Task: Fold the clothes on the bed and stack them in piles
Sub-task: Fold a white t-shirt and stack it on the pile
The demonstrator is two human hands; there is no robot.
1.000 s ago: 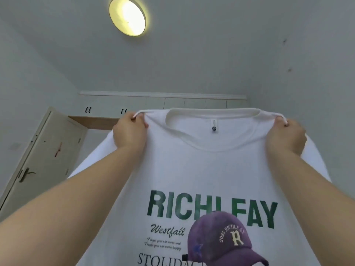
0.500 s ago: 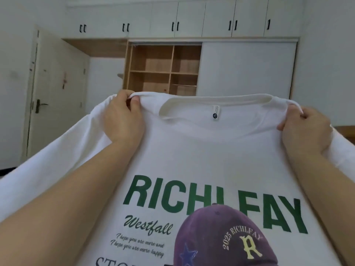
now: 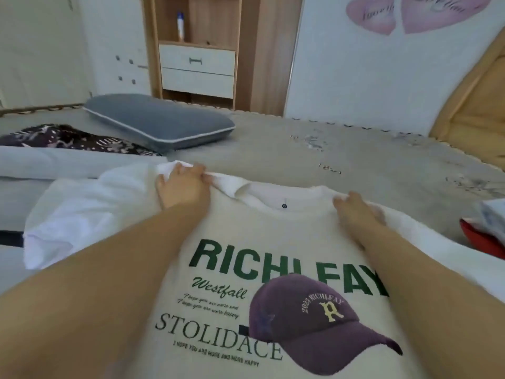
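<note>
A white T-shirt (image 3: 246,233) with green lettering and a purple cap print lies front side up on the grey bed (image 3: 328,160), its collar pointing away from me. My left hand (image 3: 181,186) grips the left shoulder seam beside the collar. My right hand (image 3: 355,210) holds the right shoulder, fingers curled into the cloth. The left sleeve is bunched up out to the left. The shirt's lower part runs out of view at the bottom.
A grey pillow (image 3: 158,124) lies at the far left of the bed. A dark patterned garment (image 3: 68,139) and a pale folded cloth (image 3: 54,162) sit at the left. A red item (image 3: 481,239) shows at the right edge. A wardrobe with drawers (image 3: 198,69) stands behind.
Both hands have brought the shirt down from held up in the air onto the bed. The view has swung from the ceiling and wardrobe down to the mattress.
</note>
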